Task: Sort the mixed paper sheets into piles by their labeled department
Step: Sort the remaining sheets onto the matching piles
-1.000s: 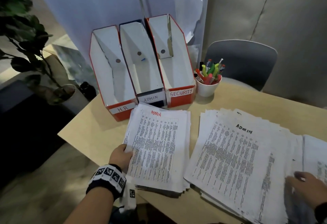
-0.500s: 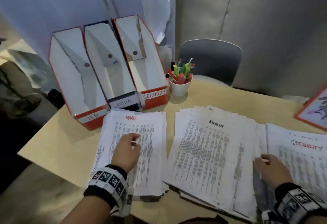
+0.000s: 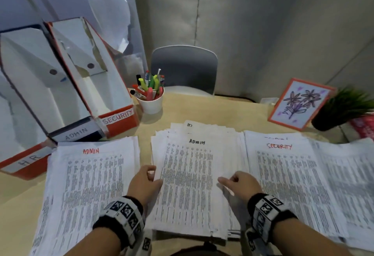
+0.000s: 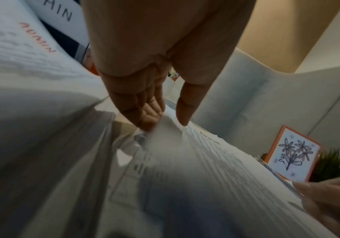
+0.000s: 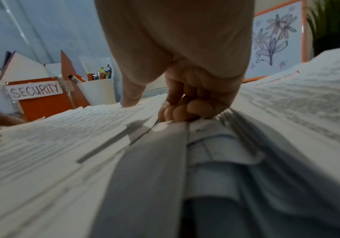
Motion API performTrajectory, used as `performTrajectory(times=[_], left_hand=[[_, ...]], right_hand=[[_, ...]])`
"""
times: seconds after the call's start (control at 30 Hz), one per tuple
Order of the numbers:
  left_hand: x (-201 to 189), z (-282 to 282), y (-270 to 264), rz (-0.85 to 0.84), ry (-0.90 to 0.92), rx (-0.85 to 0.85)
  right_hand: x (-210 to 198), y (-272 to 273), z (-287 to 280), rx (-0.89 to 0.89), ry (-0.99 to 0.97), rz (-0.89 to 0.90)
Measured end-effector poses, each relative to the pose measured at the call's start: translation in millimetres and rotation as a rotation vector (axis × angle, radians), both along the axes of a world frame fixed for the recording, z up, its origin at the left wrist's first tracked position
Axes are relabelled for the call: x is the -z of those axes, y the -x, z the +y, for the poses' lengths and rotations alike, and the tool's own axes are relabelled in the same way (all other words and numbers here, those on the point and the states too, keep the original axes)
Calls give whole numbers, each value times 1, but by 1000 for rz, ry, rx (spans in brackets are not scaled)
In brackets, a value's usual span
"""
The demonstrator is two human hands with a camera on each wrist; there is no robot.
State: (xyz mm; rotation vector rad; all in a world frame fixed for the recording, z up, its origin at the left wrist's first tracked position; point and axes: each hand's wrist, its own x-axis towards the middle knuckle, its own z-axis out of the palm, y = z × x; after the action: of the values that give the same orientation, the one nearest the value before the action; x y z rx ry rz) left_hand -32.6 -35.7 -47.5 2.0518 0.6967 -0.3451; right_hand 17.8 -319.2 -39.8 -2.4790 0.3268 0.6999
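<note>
Three paper piles lie side by side on the table. The left pile [image 3: 91, 185] is headed ADMIN in red, and the right pile [image 3: 287, 178] is headed SECURITY. The middle pile [image 3: 190, 180] shows a top sheet [image 4: 195, 153] headed ADMIN in black. My left hand [image 3: 154, 175] pinches that sheet's left edge between thumb and fingers [image 4: 144, 112]. My right hand [image 3: 226, 180] grips the right edge, thumb on top, fingers [image 5: 185, 112] curled at the pile's side. File boxes labelled HR [image 3: 28, 160], ADMIN [image 3: 77, 132] and SECURITY [image 3: 119, 117] stand at the back left.
A white cup of pens [image 3: 150, 102] stands beside the SECURITY box. A framed flower drawing [image 3: 299, 104] and a potted plant [image 3: 344, 108] sit at the back right. A grey chair [image 3: 184, 69] is behind the table.
My left hand has left the red ADMIN pile and moved right to the middle pile's edge. My right hand has moved left onto the same pile. The head view has swung right.
</note>
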Motion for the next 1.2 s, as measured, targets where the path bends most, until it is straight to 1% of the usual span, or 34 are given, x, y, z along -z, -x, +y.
performTrajectory(times=[0.1, 0.2, 0.27, 0.37, 0.4, 0.47, 0.5, 0.53, 0.6, 0.63, 0.73, 0.8, 1.03, 1.13, 1.2], left_hand=[[3, -5, 5, -19, 6, 0], [2, -10, 7, -2, -6, 39], [0, -13, 9, 12, 21, 38], [0, -15, 12, 2, 113, -44], [1, -15, 13, -13, 137, -81], [0, -16, 13, -40, 99, -112], [-1, -16, 13, -48, 82, -122], [0, -16, 13, -44, 89, -137], [0, -14, 13, -40, 125, -174], [0, -13, 13, -43, 114, -169], [4, -8, 13, -34, 39, -113], [6, -6, 14, -44, 33, -107], [7, -4, 15, -70, 49, -148], [5, -6, 12, -15, 86, -125], [4, -9, 11, 30, 140, -105]], right_hand=[[4, 1, 5, 58, -99, -4], [1, -1, 10, 77, -135, -4], [0, -3, 12, 115, -162, -16], [0, -3, 11, 205, -295, 27], [-2, -2, 10, 263, -374, 39], [-16, 3, 10, 411, -546, 75], [-20, 4, 8, 455, -580, 59], [-22, 5, 5, 499, -578, 19], [-26, 5, -3, 574, -500, -68], [-25, 3, -8, 602, -463, -91], [-15, -1, -24, 610, -347, -91], [-8, -4, -28, 626, -322, -79], [-6, -8, -23, 570, -304, -41], [2, -4, -15, 567, -390, 7], [1, -1, -9, 513, -449, 53]])
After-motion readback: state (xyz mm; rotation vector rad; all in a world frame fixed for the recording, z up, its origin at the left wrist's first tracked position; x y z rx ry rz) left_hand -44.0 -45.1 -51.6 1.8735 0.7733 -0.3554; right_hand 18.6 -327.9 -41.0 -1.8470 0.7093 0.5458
